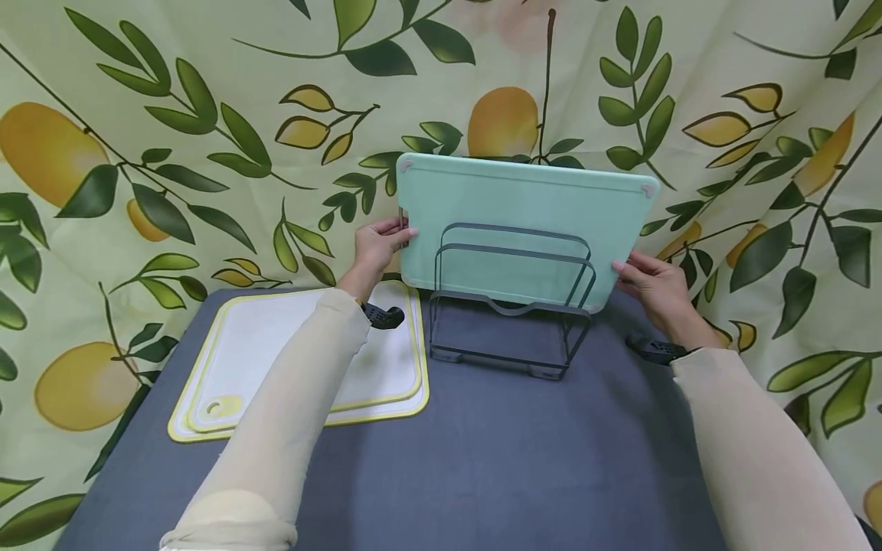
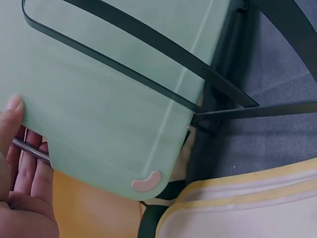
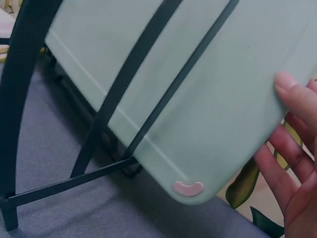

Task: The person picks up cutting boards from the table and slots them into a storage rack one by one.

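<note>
A mint-green cutting board [image 1: 510,195] with pink corner pads stands on its long edge behind the hoops of a dark metal rack [image 1: 510,300], leaning slightly back. My left hand [image 1: 377,249] pinches its left edge, thumb on the front face. In the left wrist view, the fingers of that hand [image 2: 29,183] lie behind a thin grey metal bar [image 2: 30,150] at the board's edge. On the right edge, my right hand [image 1: 654,287] pinches the board, thumb in front and fingers behind, as the right wrist view also shows. The board's lower edge is partly hidden by the rack.
Two white cutting boards with yellow rims [image 1: 375,375] lie stacked flat left of the rack, under my left forearm. A dark grey cloth [image 1: 482,459] covers the table. Behind it hangs a curtain [image 1: 227,61] printed with fruit and leaves.
</note>
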`<state>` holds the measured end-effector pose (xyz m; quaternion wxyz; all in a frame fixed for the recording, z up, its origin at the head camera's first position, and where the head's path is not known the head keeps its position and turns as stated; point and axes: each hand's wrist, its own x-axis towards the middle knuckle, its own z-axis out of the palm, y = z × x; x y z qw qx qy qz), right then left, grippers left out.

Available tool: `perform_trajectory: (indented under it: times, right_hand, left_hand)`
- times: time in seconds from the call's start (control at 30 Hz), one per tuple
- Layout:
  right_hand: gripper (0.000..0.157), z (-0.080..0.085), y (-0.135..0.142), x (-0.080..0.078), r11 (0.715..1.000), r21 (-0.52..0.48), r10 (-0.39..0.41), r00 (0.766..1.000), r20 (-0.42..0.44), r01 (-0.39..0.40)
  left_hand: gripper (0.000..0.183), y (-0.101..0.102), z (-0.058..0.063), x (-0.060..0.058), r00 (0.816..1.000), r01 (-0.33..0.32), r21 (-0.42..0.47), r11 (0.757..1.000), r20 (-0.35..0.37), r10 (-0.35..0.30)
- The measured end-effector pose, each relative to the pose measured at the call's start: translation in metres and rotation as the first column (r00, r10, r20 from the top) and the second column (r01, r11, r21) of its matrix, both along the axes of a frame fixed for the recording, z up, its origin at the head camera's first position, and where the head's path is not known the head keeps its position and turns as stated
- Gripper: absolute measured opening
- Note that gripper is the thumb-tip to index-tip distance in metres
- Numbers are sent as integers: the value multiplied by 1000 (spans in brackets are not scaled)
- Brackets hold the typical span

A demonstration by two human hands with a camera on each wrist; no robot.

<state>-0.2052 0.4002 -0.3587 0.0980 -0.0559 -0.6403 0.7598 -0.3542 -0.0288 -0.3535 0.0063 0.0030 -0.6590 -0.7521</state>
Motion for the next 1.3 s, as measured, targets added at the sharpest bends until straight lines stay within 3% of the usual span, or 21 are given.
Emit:
perform_trajectory:
  times: [0.23, 0.33, 0.4, 0.57, 0.67, 0.8, 0.87, 0.93, 0.97, 1.1, 1.17, 1.3]
  right_hand:
    - [12, -2, -3, 4, 999, -36, -17, 998, 53, 18]
    - [6, -1, -6, 9, 999, -35, -12, 996, 91, 15]
    - [8, 1, -10, 13, 1000, 28, -5, 994, 108, 2]
    - [15, 20, -20, 25, 988, 147, -69, 993, 97, 55]
    - [19, 38, -28, 32, 991, 95, -93, 995, 36, 89]
    - [28, 59, -43, 42, 995, 84, -53, 998, -46, 57]
    - [28, 65, -55, 44, 992, 117, -28, 996, -79, 37]
    - [35, 70, -69, 45, 958, 285, -13, 995, -94, 40]
    - [39, 72, -76, 46, 925, 378, -8, 995, -97, 45]
    - [49, 78, -106, 49, 757, 648, -11, 994, -108, 79]
    - [48, 79, -120, 52, 739, 669, 9, 992, -123, 76]
    - [44, 78, -145, 53, 741, 669, 80, 984, -161, 49]
  left_hand:
    - [41, 0, 2, 5, 1000, -3, -20, 1000, 7, 3]
    - [43, -7, 5, 10, 999, 27, -70, 997, 31, -25]
    - [45, -19, 8, 17, 998, 53, -139, 989, 34, -49]
    - [48, -56, 15, 39, 991, 129, -343, 931, 9, -134]
    - [48, -76, 17, 54, 981, 174, -428, 887, 2, -192]
    - [48, -101, 23, 77, 974, 202, -504, 840, 12, -228]
    - [50, -116, 24, 89, 974, 204, -516, 832, 21, -226]
    - [53, -133, 23, 102, 978, 192, -521, 832, 29, -208]
    - [53, -142, 22, 109, 980, 185, -521, 834, 32, -197]
    - [53, -173, 16, 134, 989, 132, -552, 823, 16, -148]
    - [51, -185, 11, 143, 991, 104, -587, 803, -8, -134]
    - [50, -206, -1, 161, 995, 37, -662, 749, -46, -89]
